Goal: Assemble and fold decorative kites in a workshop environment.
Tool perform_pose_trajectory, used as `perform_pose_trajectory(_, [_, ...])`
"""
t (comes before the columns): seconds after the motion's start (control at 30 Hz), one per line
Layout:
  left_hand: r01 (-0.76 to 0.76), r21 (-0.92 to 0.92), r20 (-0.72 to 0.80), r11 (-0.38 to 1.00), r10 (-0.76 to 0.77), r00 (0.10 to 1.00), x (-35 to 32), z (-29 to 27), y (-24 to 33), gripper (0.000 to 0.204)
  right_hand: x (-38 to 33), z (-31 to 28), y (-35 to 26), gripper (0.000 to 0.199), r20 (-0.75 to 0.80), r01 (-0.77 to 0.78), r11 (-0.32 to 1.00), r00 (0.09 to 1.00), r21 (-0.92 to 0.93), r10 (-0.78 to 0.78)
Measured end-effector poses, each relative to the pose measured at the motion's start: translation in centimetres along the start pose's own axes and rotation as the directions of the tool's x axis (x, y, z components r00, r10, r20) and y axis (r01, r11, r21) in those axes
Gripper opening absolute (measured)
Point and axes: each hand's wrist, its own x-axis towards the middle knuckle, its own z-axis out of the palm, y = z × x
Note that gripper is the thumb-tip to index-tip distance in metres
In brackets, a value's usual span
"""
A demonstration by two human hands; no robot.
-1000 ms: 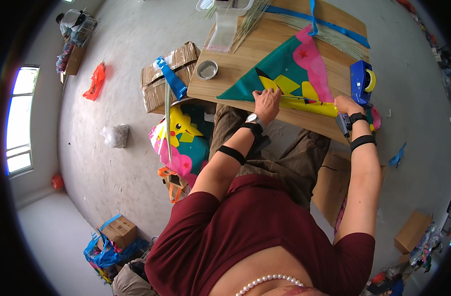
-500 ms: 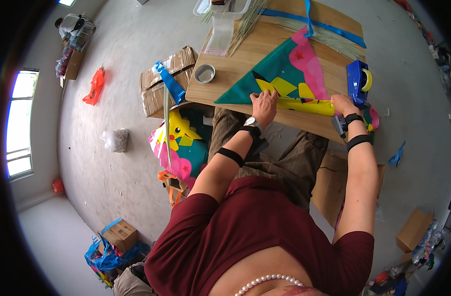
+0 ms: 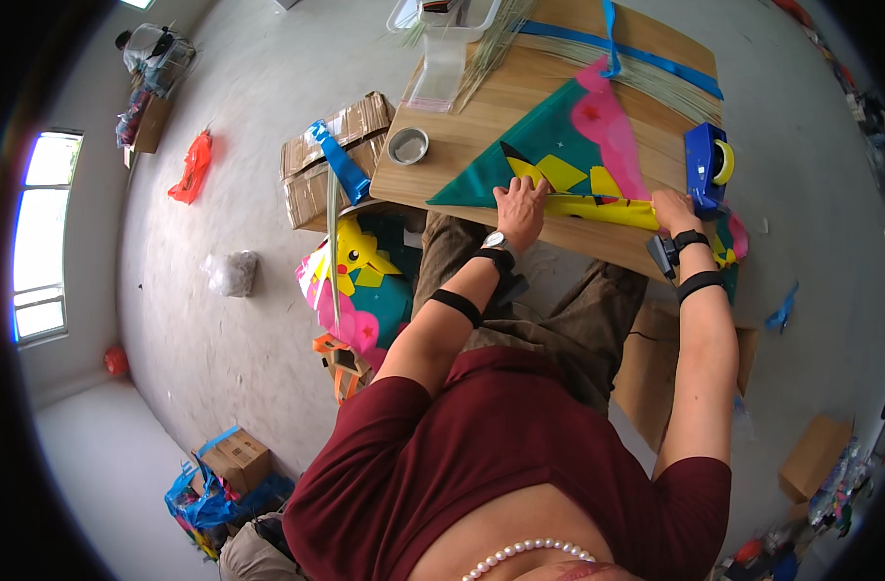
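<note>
A triangular printed cloth (image 3: 559, 145), green with a pink scalloped border and yellow cartoon shapes, lies on the wooden table (image 3: 418, 179). Its near edge is folded into a yellow strip along the table's front. My left hand (image 3: 520, 213) grips the middle of that edge with bent fingers; the thumb is hidden. At the strip's right end, my right hand (image 3: 675, 209) is closed around the cloth corner, its fingertips mostly out of sight. Just beyond the right hand stands a blue tape dispenser (image 3: 702, 172) with a yellow roll.
A small round tin (image 3: 409, 146) sits at the table's left. Thin pale sticks (image 3: 656, 85) lie along the far side beside a blue strap (image 3: 617, 53) and a clear tray (image 3: 481, 17). Left of the table are a cardboard box (image 3: 302, 169) and more printed cloth (image 3: 365, 281).
Both hands keep their hold on the near edge of the cloth. The yellow strip between them looks slightly narrower, and the whole view has shifted a little.
</note>
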Motion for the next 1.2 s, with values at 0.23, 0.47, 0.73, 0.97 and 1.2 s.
perform_pose_trajectory(0.23, [0.079,-0.042,-0.024,0.996,-0.08,0.997,0.2,0.4,-0.1,0.016,-0.1,0.1,-0.3,0.028,-0.03,-0.009,1.0,1.0,-0.006,0.008])
perform_pose_trajectory(0.47, [0.197,-0.091,0.069,0.976,-0.191,0.979,1.0,0.3,-0.6,0.016,-0.1,-0.2,-0.8,0.026,-0.003,-0.048,0.999,0.999,-0.022,0.048])
perform_pose_trajectory(0.73, [0.269,-0.137,0.097,0.953,-0.257,0.962,1.5,0.5,-1.1,0.024,-1.7,-0.2,-1.2,0.028,-0.161,-0.122,0.992,0.979,-0.002,0.121])
perform_pose_trajectory(0.97, [0.274,-0.153,0.103,0.95,-0.261,0.96,1.6,0.5,-1.3,0.028,-4.7,4.5,-10.4,0.061,-0.803,0.47,0.796,0.595,0.382,0.035])
perform_pose_trajectory(1.2, [0.284,-0.144,0.127,0.948,-0.267,0.955,1.8,0.3,-1.5,0.025,-10.5,6.7,-20.8,0.081,-0.664,0.42,0.887,0.722,0.194,-0.196])
